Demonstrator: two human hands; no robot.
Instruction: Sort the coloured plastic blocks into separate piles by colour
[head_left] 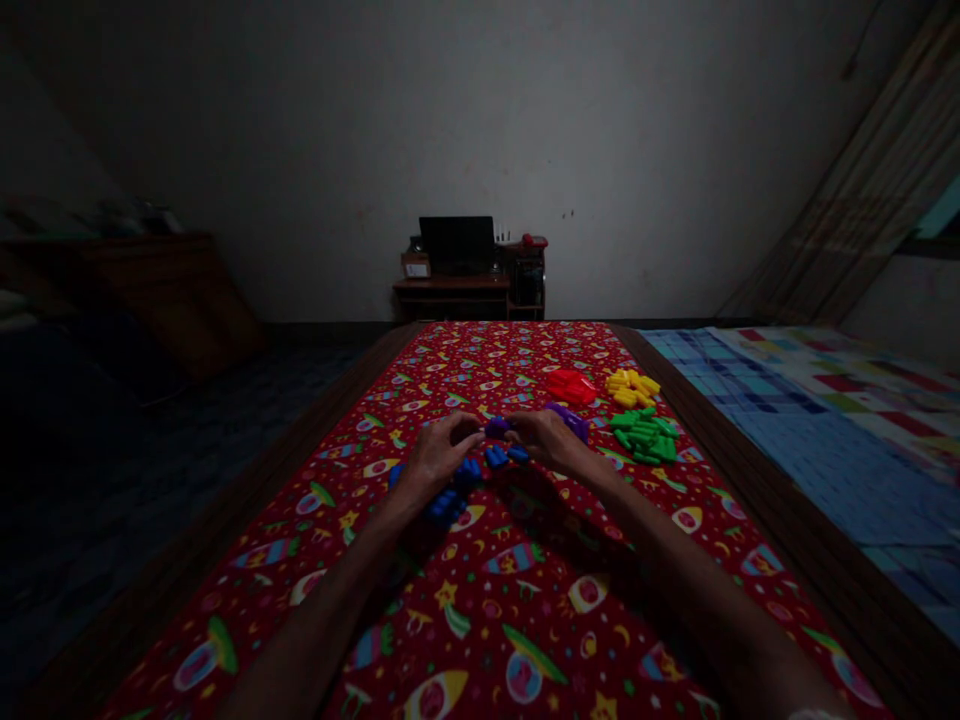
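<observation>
Between the fingertips of both hands is a small purple plastic piece (496, 428), too small and dark to make out its exact shape. My left hand (442, 448) curls in from the left, thumb and fingers meeting the piece's left end. From the other side, my right hand (549, 438) pinches its right end. Just below the hands lie blue plastic pieces (496, 457), and more blue pieces (448, 507) sit beside my left wrist, partly covered by it. A purple heap (576, 424) shows behind my right hand, which hides part of it.
Red pieces (571, 386), yellow pieces (631, 388) and green pieces (645, 436) lie in heaps at the right of the red patterned cloth (525, 640). Beyond the far edge stands a desk with a monitor (457, 245). A bed with a blue checked cover (780, 440) is at right.
</observation>
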